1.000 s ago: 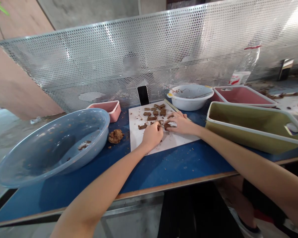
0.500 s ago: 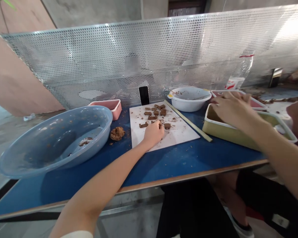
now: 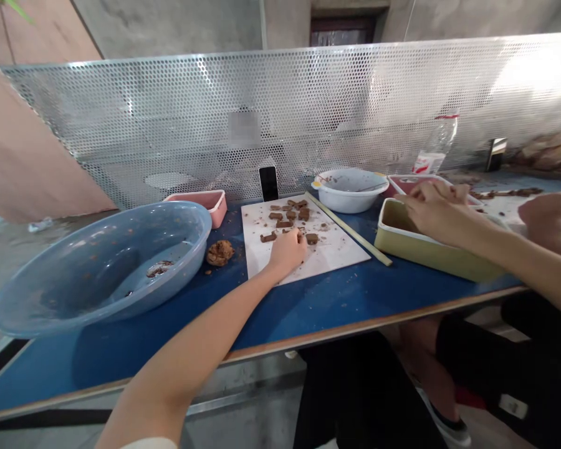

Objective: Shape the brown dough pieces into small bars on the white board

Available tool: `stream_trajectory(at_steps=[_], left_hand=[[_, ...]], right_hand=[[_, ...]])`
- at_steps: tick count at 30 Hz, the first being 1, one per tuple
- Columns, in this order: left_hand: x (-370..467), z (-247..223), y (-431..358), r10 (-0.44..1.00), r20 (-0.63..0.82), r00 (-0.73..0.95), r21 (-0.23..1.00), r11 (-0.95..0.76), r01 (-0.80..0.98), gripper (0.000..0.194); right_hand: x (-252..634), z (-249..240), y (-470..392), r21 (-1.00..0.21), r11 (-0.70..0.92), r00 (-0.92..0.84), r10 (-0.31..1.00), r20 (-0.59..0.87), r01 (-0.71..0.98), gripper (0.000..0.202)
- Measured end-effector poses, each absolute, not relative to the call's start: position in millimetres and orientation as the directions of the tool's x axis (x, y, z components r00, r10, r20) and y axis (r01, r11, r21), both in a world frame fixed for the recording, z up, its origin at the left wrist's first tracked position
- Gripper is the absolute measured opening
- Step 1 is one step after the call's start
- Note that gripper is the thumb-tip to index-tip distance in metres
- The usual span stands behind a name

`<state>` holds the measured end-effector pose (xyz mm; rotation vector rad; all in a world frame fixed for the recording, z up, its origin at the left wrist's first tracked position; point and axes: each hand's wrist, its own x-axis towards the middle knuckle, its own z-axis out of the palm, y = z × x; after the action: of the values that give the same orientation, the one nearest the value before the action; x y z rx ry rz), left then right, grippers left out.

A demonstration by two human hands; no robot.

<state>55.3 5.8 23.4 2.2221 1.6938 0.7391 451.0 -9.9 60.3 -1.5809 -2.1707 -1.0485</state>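
My left hand (image 3: 287,251) rests on the white board (image 3: 330,249), its fingertips pinched on a small brown clay piece (image 3: 301,235). Around it on the board lie several brown clay blocks (image 3: 285,223), with crumbs scattered between them. Another clay block (image 3: 312,239) sits just right of the fingertips. Over the green box (image 3: 430,255) is my right hand (image 3: 437,209), fingers bent and apart, with nothing visible in them. A rough lump of clay (image 3: 220,252) lies left of the board.
A blue basin (image 3: 168,215) fills the left side. Behind stand a pink box (image 3: 219,209), a phone (image 3: 268,183), a white bowl (image 3: 353,198) and a bottle (image 3: 434,146). A stick (image 3: 350,229) lies along the board's right edge. Another person's hand (image 3: 551,215) is far right.
My right hand has stayed over the green box while its forearm has risen. My left hand keeps its pinch on the board. The view has shifted slightly, and the other person's hand shows more.
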Motion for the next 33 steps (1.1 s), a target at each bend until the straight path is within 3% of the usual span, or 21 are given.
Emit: stream_trajectory(at_steps=[3, 7, 10, 13, 20, 27, 33], left_hand=[[55, 23, 6, 0.952, 0.236, 0.196, 0.484, -0.290, 0.826, 0.021], [55, 22, 7, 0.951, 0.240, 0.197, 0.482, -0.293, 0.826, 0.021], [55, 21, 8, 0.945, 0.256, 0.202, 0.463, -0.303, 0.833, 0.021], [56, 21, 7, 0.943, 0.258, 0.208, 0.455, -0.309, 0.835, 0.022], [56, 21, 6, 0.943, 0.254, 0.214, 0.458, -0.312, 0.832, 0.020], [56, 23, 5, 0.946, 0.250, 0.208, 0.469, -0.306, 0.829, 0.021], [55, 20, 7, 0.942, 0.263, 0.209, 0.476, -0.316, 0.821, 0.021]], right_hand=[[393, 56, -27, 0.492, 0.272, -0.541, 0.626, 0.562, 0.827, 0.063], [337, 29, -27, 0.606, 0.519, -0.798, 0.393, 0.457, 0.603, 0.086], [321, 6, -9, 0.560, 0.627, -0.833, 0.312, 0.457, 0.542, 0.090], [317, -9, 11, 0.491, 0.695, -0.837, 0.318, 0.444, 0.525, 0.089], [324, -23, 27, 0.348, 0.788, -0.826, 0.332, 0.455, 0.508, 0.087], [331, -20, 26, 0.415, 0.767, -0.846, 0.302, 0.440, 0.490, 0.092], [321, -15, 26, 0.564, 0.672, -0.862, 0.238, 0.448, 0.479, 0.086]])
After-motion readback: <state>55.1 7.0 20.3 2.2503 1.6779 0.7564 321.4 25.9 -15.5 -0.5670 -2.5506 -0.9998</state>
